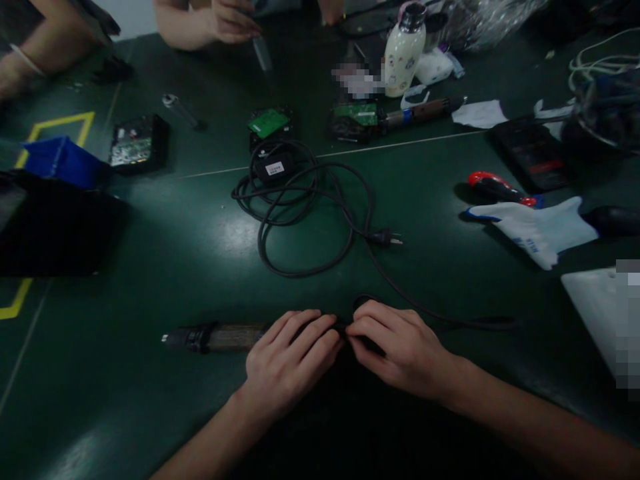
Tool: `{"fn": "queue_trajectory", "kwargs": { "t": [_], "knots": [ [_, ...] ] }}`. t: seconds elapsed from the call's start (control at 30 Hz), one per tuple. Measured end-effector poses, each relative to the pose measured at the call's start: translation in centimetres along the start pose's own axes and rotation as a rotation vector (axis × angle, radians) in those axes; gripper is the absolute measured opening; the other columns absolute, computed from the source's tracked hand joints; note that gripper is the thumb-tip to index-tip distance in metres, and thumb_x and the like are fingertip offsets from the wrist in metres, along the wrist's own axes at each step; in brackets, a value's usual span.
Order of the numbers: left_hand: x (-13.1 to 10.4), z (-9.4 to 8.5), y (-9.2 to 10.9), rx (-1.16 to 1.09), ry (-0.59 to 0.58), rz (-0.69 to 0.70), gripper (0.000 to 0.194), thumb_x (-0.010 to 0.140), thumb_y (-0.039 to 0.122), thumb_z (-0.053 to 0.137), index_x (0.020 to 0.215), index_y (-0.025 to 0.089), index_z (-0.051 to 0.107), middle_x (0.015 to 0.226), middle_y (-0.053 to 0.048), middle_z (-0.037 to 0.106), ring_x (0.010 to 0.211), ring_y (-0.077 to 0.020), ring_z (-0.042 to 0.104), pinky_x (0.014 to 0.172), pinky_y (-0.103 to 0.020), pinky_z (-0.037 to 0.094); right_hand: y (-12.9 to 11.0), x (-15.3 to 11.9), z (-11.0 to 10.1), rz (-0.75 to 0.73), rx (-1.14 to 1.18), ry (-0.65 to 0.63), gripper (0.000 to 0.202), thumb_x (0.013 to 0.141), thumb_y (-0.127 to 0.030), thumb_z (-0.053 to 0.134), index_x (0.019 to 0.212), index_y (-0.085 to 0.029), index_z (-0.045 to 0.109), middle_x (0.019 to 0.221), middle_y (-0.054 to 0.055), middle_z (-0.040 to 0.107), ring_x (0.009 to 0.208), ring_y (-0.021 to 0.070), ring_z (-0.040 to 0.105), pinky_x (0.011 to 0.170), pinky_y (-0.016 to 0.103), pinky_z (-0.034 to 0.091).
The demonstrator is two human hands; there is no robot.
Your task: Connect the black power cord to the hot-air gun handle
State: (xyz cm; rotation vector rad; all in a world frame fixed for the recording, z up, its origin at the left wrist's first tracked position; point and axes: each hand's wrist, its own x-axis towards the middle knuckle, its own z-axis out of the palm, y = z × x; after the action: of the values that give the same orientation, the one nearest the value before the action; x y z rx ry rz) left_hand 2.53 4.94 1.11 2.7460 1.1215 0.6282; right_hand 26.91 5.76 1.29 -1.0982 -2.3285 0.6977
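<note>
An electric screwdriver [235, 338] lies on the green table near me, its bit end pointing left. My left hand [293, 357] is wrapped over its rear end, so that part is hidden. Close beside it, my right hand [400, 343] pinches the black cord where it meets the tool's tail; the joint itself is covered by my fingers. From there the power cord [305, 273] runs right, doubles back and lies in loose loops ahead of my hands. Its two-pin plug [384, 238] rests at the right of the loops, and a black adapter box [274, 167] sits within them.
Several opened hard drives [139, 143] lie farther back, with a second electric screwdriver [423, 115]. On the right are a red-black screwdriver [500, 189] and a white glove [540, 230]. A bottle [404, 53], blue bin [63, 161] and black box [55, 227] stand around. Other people's hands [233, 23] work opposite.
</note>
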Motion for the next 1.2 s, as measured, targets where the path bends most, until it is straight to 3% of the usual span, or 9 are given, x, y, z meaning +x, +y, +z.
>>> {"fn": "queue_trajectory", "kwargs": {
  "t": [0.43, 1.2],
  "knots": [
    [-0.14, -0.13, -0.09, 0.019, -0.042, 0.024, 0.024, 0.096, 0.023, 0.069, 0.12, 0.025, 0.072, 0.128, -0.003, 0.074, 0.116, -0.0235, 0.069, 0.102, -0.04, 0.055, -0.02, 0.07, -0.11, -0.005, -0.01, 0.01, 0.012, 0.102, -0.019, 0.056, 0.105, -0.02, 0.067, 0.097, 0.004, 0.069, 0.089, 0.016, 0.068, 0.072, 0.027, 0.05],
    [-0.05, -0.02, -0.08, -0.005, -0.001, -0.007, 0.024, 0.095, 0.021, 0.069, 0.118, 0.022, 0.071, 0.125, -0.004, 0.076, 0.114, -0.022, 0.07, 0.101, -0.038, 0.055, 0.04, 0.12, -0.02, -0.013, -0.012, 0.008, 0.01, 0.101, -0.019, 0.056, 0.103, -0.02, 0.066, 0.096, 0.004, 0.069, 0.088, 0.0157, 0.067, 0.073, 0.026, 0.051]
  ]
}}
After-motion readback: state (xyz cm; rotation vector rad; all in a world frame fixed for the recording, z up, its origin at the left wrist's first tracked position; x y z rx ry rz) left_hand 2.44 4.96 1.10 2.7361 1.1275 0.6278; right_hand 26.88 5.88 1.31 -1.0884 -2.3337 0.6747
